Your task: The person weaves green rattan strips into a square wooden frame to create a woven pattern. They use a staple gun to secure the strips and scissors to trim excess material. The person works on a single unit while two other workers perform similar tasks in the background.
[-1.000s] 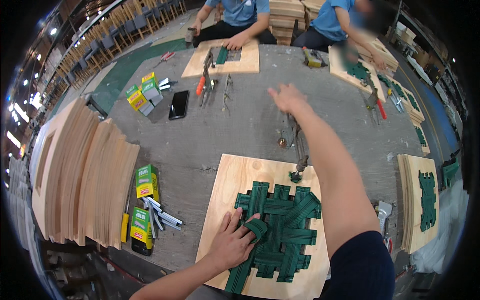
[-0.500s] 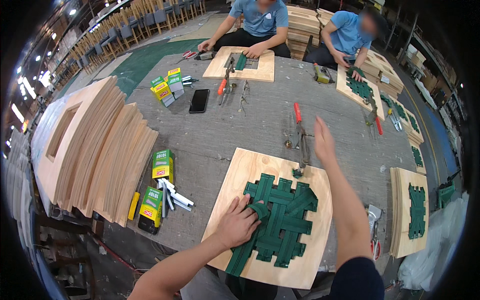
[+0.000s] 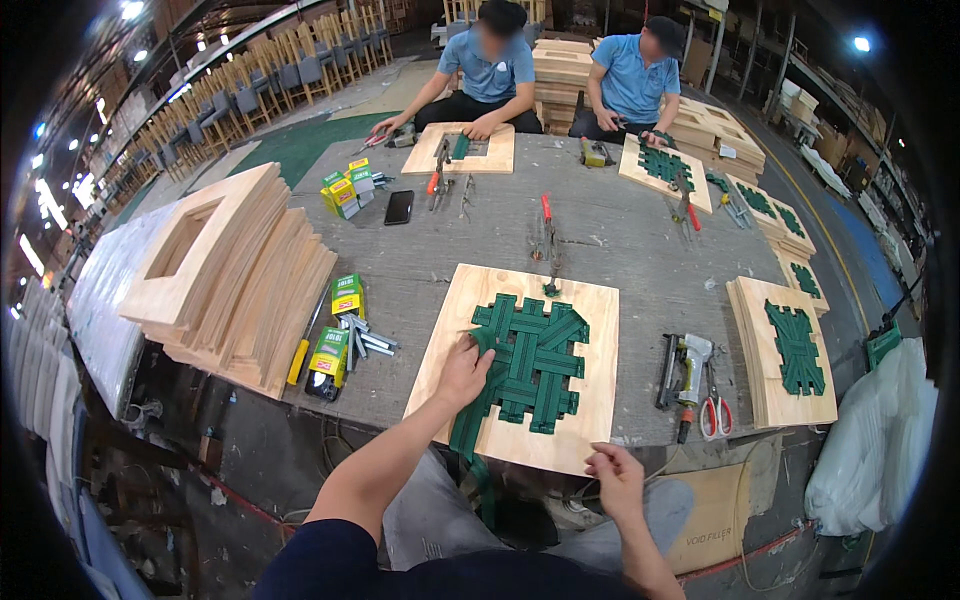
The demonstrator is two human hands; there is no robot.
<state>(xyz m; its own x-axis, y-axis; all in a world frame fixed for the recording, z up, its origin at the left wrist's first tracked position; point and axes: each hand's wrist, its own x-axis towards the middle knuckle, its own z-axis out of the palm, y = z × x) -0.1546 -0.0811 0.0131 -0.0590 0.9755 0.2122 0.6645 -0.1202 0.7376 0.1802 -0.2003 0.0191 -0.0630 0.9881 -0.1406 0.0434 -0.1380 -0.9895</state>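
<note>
A square wooden panel (image 3: 455,300) lies in front of me, with green webbing straps (image 3: 530,365) woven crosswise over its middle. My left hand (image 3: 466,370) is closed on a green strap at the weave's left side. This strap's loose tail (image 3: 468,425) hangs down over the near edge. Beside the panel's near right corner is my right hand (image 3: 615,480), fingers curled; whether they touch the corner or hold something small is unclear. A red-handled clamp (image 3: 548,240) lies at the far edge, with a bit of green at its jaw.
Stacked frames (image 3: 250,290) stand left, near boxes of staples (image 3: 330,350) and loose staple strips (image 3: 370,338). On the right are a staple gun (image 3: 690,365), scissors (image 3: 716,415) and a webbed panel pile (image 3: 755,370). Two people (image 3: 490,75) work across the table (image 3: 450,225).
My right hand has come down from near the clamp to the panel's near right corner. My left hand stays on the strap. The view has shifted, showing the staple gun fully.
</note>
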